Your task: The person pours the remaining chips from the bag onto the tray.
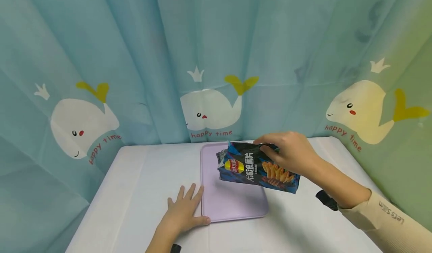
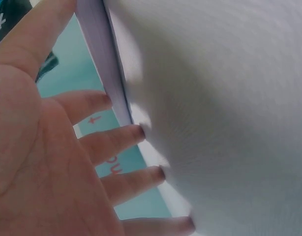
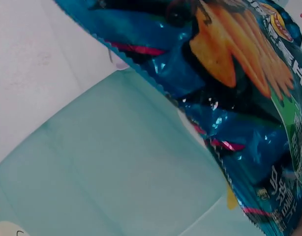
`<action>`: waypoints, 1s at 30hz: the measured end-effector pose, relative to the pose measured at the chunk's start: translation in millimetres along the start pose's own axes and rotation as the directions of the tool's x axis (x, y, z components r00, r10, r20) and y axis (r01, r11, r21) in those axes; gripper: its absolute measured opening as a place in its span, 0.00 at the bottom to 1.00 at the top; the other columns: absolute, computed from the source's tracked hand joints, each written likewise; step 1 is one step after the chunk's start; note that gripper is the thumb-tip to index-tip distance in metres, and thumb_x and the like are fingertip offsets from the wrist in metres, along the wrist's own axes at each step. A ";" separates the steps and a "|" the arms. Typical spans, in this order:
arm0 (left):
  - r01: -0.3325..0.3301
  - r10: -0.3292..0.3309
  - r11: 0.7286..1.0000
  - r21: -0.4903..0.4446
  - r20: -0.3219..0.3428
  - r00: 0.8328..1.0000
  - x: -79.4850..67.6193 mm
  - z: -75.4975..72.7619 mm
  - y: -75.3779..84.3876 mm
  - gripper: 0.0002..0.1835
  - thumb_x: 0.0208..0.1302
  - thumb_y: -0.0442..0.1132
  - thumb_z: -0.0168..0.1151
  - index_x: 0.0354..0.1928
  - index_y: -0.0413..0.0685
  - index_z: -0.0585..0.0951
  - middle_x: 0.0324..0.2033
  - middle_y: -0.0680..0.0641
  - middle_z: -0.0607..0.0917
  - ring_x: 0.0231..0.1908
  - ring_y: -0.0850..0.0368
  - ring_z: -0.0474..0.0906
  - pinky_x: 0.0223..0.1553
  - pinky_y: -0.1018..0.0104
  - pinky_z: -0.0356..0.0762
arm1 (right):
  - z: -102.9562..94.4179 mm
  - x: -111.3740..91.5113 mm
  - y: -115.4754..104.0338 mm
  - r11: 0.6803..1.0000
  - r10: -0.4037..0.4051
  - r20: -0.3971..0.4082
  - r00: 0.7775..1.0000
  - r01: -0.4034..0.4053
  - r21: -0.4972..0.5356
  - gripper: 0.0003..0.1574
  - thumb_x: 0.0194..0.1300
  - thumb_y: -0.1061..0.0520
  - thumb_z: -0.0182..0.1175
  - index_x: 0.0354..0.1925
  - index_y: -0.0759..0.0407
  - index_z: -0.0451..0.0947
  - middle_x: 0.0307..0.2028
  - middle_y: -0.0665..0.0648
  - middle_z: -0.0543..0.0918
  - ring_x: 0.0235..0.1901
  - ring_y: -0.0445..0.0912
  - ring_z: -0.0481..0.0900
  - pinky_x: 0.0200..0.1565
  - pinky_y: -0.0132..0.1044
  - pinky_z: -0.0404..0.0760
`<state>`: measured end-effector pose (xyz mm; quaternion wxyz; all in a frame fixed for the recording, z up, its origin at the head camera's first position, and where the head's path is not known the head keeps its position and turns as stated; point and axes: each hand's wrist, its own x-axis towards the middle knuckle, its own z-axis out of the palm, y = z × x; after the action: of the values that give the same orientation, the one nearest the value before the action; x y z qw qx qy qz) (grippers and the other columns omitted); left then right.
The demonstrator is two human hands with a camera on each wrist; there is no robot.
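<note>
A dark blue and black bag of potato chips [image 1: 260,168] is tilted in the air over the right part of a lilac tray [image 1: 233,204]. My right hand [image 1: 291,151] pinches it along its upper edge, thumb on the near face. In the right wrist view the shiny chip bag [image 3: 225,73] fills the upper right, and hardly any of the hand shows. My left hand [image 1: 183,210] rests on the table with fingers spread, its thumb and index finger at the tray's left edge. The left wrist view shows the left hand's [image 2: 57,142] straight fingers beside the tray's rim [image 2: 99,44].
The tray lies flat on a white table [image 1: 135,193]. Behind it hangs a light blue curtain [image 1: 162,57] printed with whales, close to the table's far edge. Black bands [image 1: 326,200] show near the wrists.
</note>
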<state>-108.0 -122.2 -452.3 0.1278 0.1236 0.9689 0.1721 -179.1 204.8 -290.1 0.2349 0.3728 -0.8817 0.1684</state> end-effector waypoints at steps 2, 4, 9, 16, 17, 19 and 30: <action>-0.002 0.002 1.000 -0.003 -0.001 1.000 -0.2 -1.1 0.7 0.56 0.45 0.72 0.69 0.75 0.52 0.65 0.74 0.37 0.63 0.72 0.24 0.52 0.56 0.14 0.50 | -0.9 -0.9 0.5 1.000 0.001 0.003 1.000 -0.001 -0.001 0.15 0.60 0.61 0.69 0.45 0.47 0.87 0.39 0.46 0.90 0.21 0.34 0.76 0.21 0.29 0.67; -0.004 0.004 1.000 -0.004 0.005 1.000 -0.7 -2.0 1.7 0.57 0.45 0.72 0.69 0.75 0.52 0.64 0.74 0.37 0.62 0.72 0.24 0.51 0.56 0.14 0.50 | -1.7 -2.4 1.3 1.000 0.005 0.000 1.000 -0.005 0.000 0.15 0.59 0.62 0.69 0.44 0.47 0.87 0.39 0.46 0.90 0.24 0.36 0.80 0.23 0.30 0.69; -0.009 0.009 1.000 0.002 0.014 1.000 -0.1 -1.1 2.6 0.57 0.46 0.73 0.68 0.75 0.52 0.64 0.74 0.37 0.62 0.72 0.24 0.51 0.56 0.14 0.50 | -1.4 -4.3 3.6 1.000 0.005 0.005 1.000 -0.005 -0.010 0.16 0.59 0.62 0.69 0.44 0.46 0.87 0.38 0.47 0.90 0.18 0.33 0.72 0.19 0.29 0.65; 0.005 -0.005 1.000 0.006 -0.003 1.000 1.2 -2.8 0.7 0.57 0.45 0.71 0.70 0.75 0.52 0.65 0.74 0.37 0.62 0.72 0.25 0.51 0.57 0.15 0.50 | -1.2 6.0 1.2 1.000 -0.007 0.038 0.999 0.008 -0.030 0.15 0.60 0.61 0.69 0.45 0.45 0.87 0.38 0.47 0.90 0.17 0.33 0.71 0.18 0.30 0.62; 0.008 -0.008 1.000 0.004 -0.001 1.000 1.0 -3.0 1.1 0.57 0.45 0.71 0.70 0.75 0.52 0.65 0.74 0.38 0.62 0.72 0.25 0.51 0.57 0.15 0.50 | -1.0 6.6 0.9 0.999 -0.007 0.049 0.999 0.009 -0.037 0.15 0.60 0.60 0.69 0.45 0.45 0.87 0.38 0.47 0.90 0.17 0.34 0.72 0.18 0.30 0.63; 0.008 -0.008 1.000 0.001 0.007 1.000 0.8 -2.8 1.6 0.57 0.45 0.72 0.69 0.75 0.52 0.64 0.74 0.37 0.62 0.72 0.25 0.51 0.57 0.15 0.50 | -1.1 7.1 0.4 0.999 -0.013 0.067 0.998 0.016 -0.047 0.15 0.60 0.60 0.69 0.45 0.45 0.87 0.37 0.47 0.90 0.16 0.33 0.70 0.17 0.29 0.61; 0.016 -0.016 1.000 0.006 0.014 1.000 4.6 -6.1 1.2 0.57 0.46 0.71 0.70 0.76 0.52 0.63 0.75 0.38 0.61 0.73 0.25 0.50 0.57 0.15 0.49 | -4.5 13.3 -1.0 0.998 -0.002 0.102 0.995 0.007 -0.056 0.13 0.62 0.58 0.69 0.45 0.44 0.87 0.37 0.47 0.90 0.14 0.33 0.67 0.16 0.30 0.59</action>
<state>-113.9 -121.6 -447.3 0.1355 0.1172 0.9694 0.1676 -185.2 198.6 -279.0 0.2003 0.3762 -0.8962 0.1236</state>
